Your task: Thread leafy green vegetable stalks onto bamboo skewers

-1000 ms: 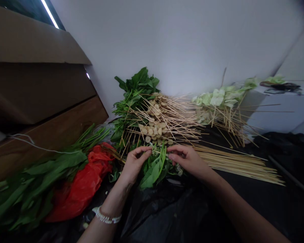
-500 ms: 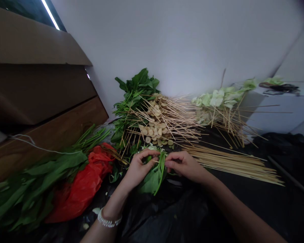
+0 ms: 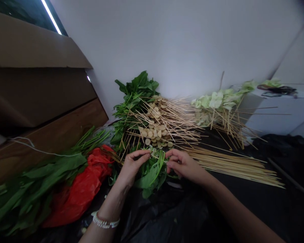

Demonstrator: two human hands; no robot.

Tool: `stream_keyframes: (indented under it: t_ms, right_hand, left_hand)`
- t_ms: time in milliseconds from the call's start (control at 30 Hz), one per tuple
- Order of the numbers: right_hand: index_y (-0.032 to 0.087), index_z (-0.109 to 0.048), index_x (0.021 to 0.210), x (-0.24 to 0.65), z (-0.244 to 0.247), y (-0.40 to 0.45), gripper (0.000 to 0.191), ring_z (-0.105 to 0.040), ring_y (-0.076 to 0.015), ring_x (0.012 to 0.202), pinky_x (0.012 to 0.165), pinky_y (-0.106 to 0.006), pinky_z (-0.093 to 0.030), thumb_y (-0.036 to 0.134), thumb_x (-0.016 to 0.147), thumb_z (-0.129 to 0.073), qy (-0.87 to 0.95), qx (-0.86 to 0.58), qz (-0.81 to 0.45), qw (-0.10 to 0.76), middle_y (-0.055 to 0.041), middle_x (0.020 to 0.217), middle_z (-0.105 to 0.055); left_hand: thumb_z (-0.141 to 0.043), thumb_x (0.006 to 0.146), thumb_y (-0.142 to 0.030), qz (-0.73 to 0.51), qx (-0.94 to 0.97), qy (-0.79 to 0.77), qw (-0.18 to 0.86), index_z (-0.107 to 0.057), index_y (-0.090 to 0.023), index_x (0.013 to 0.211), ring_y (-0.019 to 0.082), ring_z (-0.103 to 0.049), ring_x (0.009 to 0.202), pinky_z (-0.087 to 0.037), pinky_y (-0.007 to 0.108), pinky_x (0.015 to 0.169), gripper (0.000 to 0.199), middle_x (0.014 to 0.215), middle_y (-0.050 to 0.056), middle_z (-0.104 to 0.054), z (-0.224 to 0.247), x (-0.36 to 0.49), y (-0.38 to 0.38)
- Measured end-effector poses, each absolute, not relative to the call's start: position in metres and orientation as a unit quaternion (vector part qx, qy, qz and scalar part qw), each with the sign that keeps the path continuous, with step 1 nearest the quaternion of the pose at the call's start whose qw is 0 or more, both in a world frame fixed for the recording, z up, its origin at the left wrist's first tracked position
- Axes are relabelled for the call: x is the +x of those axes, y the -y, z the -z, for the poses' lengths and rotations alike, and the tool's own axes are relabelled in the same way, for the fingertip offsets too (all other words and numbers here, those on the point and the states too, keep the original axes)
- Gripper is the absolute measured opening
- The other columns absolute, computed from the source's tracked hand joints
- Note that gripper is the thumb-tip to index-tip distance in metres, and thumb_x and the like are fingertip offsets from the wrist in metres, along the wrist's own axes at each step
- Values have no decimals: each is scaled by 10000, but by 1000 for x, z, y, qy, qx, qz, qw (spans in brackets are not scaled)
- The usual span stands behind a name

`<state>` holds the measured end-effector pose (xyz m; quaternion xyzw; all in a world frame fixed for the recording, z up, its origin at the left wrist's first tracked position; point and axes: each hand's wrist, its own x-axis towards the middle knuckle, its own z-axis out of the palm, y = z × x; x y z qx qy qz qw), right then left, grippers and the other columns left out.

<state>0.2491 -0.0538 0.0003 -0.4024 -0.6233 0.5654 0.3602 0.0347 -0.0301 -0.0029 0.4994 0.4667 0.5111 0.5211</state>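
Green leafy stems [image 3: 152, 175] hang between my two hands over the black plastic. My left hand [image 3: 134, 166] pinches the tip of a thin skewer [image 3: 154, 156] at the left of the greens. On their right side, my right hand [image 3: 183, 165] is closed with thumb and forefinger together at the stems, around what looks like the skewer's other part. Just behind the hands lie skewers threaded with pale round slices [image 3: 155, 130]. A bundle of bare skewers [image 3: 235, 165] is to the right of my right hand.
Loose greens [image 3: 35, 189] and a red plastic bag [image 3: 78, 192] lie at the left, below a cardboard box [image 3: 35, 94]. More greens [image 3: 139, 87] stand by the wall. Skewered pale green leaves [image 3: 216, 99] are at the back right.
My left hand has moved slightly left, away from the stems, to the skewer's end. The leaves between my hands hang more spread out. The view has shifted slightly.
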Motion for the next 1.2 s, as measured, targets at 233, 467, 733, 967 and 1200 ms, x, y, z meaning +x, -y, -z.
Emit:
stream_keyframes:
  t_ms: [233, 467, 733, 967, 1200]
  right_hand:
    - [191, -493, 1017, 246, 0, 55, 229, -389, -49, 392, 390, -180, -303, 287, 825, -571, 620, -408, -560, 370, 37, 676, -647]
    - [189, -497, 1026, 246, 0, 54, 238, -386, -50, 392, 384, -178, -306, 285, 822, -572, 616, -419, -553, 373, 35, 670, -645]
    - [192, -504, 1036, 243, 10, 53, 219, -378, -47, 374, 369, -180, -278, 251, 829, -547, 614, -410, -551, 388, 39, 664, -651]
    - [190, -511, 1023, 238, 11, 57, 194, -379, -51, 401, 404, -188, -289, 232, 835, -535, 626, -408, -524, 410, 38, 659, -646]
    - [199, -533, 1012, 236, 12, 56, 183, -459, -78, 443, 482, -210, -350, 224, 832, -547, 646, -430, -478, 412, 42, 648, -657]
  left_hand:
    - [-867, 593, -299, -503, 446, -445, 592, -791, -178, 824, 147, -679, 662, -529, 255, 694, 272, 774, 47, -775, 2, 36, 32]
    - [-865, 601, -290, -502, 462, -443, 582, -792, -178, 820, 153, -687, 705, -528, 253, 729, 256, 813, 48, -780, 2, 36, 33]
    - [-865, 610, -300, -489, 483, -447, 572, -792, -184, 806, 138, -674, 710, -514, 238, 743, 239, 814, 37, -777, 1, 37, 34]
    - [-888, 572, -291, -464, 459, -450, 610, -780, -173, 794, 117, -653, 656, -503, 216, 673, 273, 753, 20, -761, 1, 38, 34]
    - [-900, 537, -320, -463, 473, -454, 597, -779, -176, 745, 116, -634, 659, -488, 214, 670, 281, 751, 16, -756, 1, 42, 35]
